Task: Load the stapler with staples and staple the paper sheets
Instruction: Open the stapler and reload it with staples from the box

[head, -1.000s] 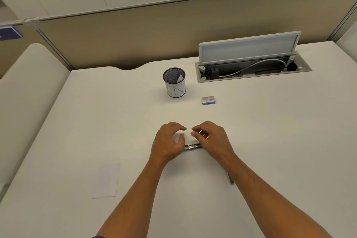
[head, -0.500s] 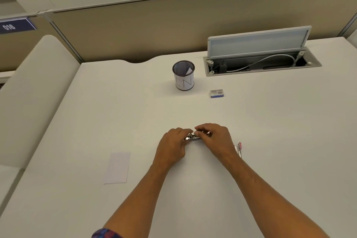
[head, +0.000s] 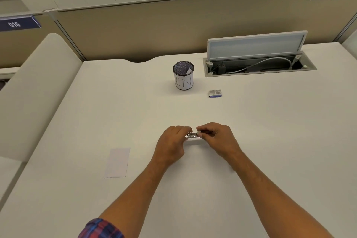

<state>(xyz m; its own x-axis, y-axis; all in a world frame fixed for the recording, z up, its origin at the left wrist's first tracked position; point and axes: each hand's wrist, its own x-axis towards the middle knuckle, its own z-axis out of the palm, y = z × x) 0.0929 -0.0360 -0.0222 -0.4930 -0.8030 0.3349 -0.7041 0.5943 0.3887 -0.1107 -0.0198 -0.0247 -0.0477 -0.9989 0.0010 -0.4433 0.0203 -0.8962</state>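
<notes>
A small metal stapler (head: 193,135) lies between my two hands at the middle of the white desk (head: 270,141). My left hand (head: 172,146) curls round its left end, and my right hand (head: 217,140) pinches its right end with curled fingers. Most of the stapler is hidden by my fingers. A white paper sheet (head: 117,162) lies flat to the left of my left forearm. A small blue staple box (head: 215,93) sits farther back on the desk, to the right of centre.
A mesh cup (head: 183,77) with a white label stands behind my hands. An open cable hatch (head: 258,63) with its lid raised is at the back right. A beige partition (head: 154,29) closes the desk's far edge, and a padded seat (head: 34,92) lies to the left.
Both hands have closed in on the stapler and lifted it slightly off the desk. The camera view shifted right and down, so the desk objects sit differently in frame.
</notes>
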